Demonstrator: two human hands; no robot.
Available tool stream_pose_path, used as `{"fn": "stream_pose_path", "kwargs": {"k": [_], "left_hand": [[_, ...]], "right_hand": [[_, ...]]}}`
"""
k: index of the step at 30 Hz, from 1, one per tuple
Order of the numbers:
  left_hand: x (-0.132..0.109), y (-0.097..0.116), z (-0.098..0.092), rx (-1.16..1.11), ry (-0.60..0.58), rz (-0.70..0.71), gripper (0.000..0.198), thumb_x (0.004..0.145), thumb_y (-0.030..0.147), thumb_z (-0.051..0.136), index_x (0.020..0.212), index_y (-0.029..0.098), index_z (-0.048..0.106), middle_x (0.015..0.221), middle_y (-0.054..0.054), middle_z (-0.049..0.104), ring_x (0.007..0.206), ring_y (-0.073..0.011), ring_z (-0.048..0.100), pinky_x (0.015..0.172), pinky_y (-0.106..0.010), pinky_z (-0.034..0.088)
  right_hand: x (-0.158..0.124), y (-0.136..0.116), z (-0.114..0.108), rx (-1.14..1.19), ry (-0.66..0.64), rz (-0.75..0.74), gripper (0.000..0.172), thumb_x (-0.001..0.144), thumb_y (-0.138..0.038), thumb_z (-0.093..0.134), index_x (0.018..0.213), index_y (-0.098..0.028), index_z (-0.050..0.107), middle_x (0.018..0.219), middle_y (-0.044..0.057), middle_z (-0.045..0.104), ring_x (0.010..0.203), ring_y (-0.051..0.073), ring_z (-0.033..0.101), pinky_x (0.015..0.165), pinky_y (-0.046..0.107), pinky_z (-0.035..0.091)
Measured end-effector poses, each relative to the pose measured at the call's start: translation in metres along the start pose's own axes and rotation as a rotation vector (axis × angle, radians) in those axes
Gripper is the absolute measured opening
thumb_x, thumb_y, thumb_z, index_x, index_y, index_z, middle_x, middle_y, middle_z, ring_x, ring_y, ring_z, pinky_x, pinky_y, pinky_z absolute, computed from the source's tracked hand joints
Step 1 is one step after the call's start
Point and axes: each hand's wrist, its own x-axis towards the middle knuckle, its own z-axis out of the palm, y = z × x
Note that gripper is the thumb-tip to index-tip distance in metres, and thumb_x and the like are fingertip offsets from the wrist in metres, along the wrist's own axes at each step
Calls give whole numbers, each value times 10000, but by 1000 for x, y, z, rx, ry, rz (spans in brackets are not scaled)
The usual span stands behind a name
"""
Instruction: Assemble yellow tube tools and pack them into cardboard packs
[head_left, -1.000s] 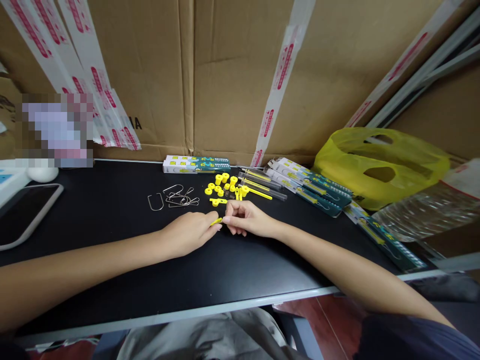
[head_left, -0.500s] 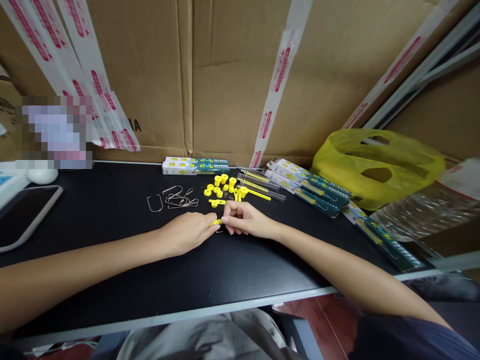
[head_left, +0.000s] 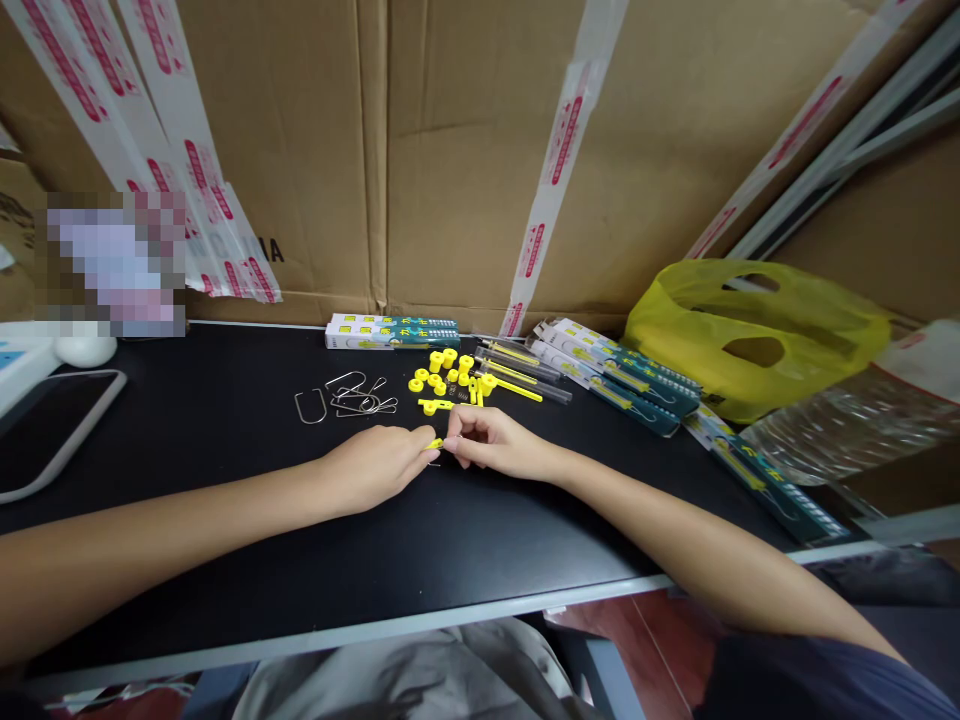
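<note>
My left hand (head_left: 382,462) is closed on a small yellow plastic piece (head_left: 434,444), whose tip sticks out past the thumb and forefinger. Right beside that tip, my right hand (head_left: 487,440) makes a pinch; whatever it holds is too small to make out. A thin bit of wire shows below the fingertips. Just beyond the hands lie several yellow plastic caps (head_left: 436,361), small springs (head_left: 463,396) and a flat yellow part (head_left: 431,405). Bent metal wire hooks (head_left: 365,400) lie in a loose pile to the left.
Clear tubes with yellow rods (head_left: 525,380) lie behind the right hand. Printed boxes (head_left: 391,332) stand at the back, more boxes (head_left: 615,370) at right near a yellow bag (head_left: 750,330) and a plastic bottle (head_left: 817,425). A phone (head_left: 60,435) lies left on the black table (head_left: 300,580).
My two hands stay together at the same spot, with only slight shifts of the fingers. The yellow piece's tip is turned a little. Everything else lies as before.
</note>
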Motion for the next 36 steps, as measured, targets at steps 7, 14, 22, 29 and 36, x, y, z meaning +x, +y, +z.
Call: {"fn": "stream_pose_path", "kwargs": {"k": [7,14,22,29,36], "left_hand": [[0,3,2,43,-4,-11,302,985,330,277,891,179,521,741,-73,670,673,-256,665,568,-309,425],[-2,8,7,69,-20,-22,338,990,362,278,1004,165,552,832,-100,706,733,-275,680,602,-323,446],[0,1,5,-38,38,-16,312,1001,365,230,912,197,476,801,-50,660,710,-231,643,597,-297,397],[-1,3,5,-33,42,-56,250,999,371,268,907,202,427,799,-47,650,728,-240,645,579,-298,372],[-2,4,5,34,20,-45,244,998,358,285,916,197,449,813,-52,671,739,-240,656,567,-294,362]], "right_hand": [[-2,3,7,-102,118,-87,343,871,-456,591,711,-174,480,624,-28,521,571,97,462,553,224,379],[3,3,12,63,112,-23,374,843,-482,619,711,-183,438,537,-64,477,461,64,415,454,189,343],[1,-3,4,141,17,43,341,858,-459,605,756,-187,428,560,-74,486,451,48,420,419,156,360],[-1,-3,-4,45,-68,20,299,924,-429,514,774,-187,425,586,-62,485,487,61,415,457,172,344],[-3,-8,-3,-280,-84,-90,290,971,-382,415,766,-178,425,664,-43,431,591,88,390,575,215,341]]}}
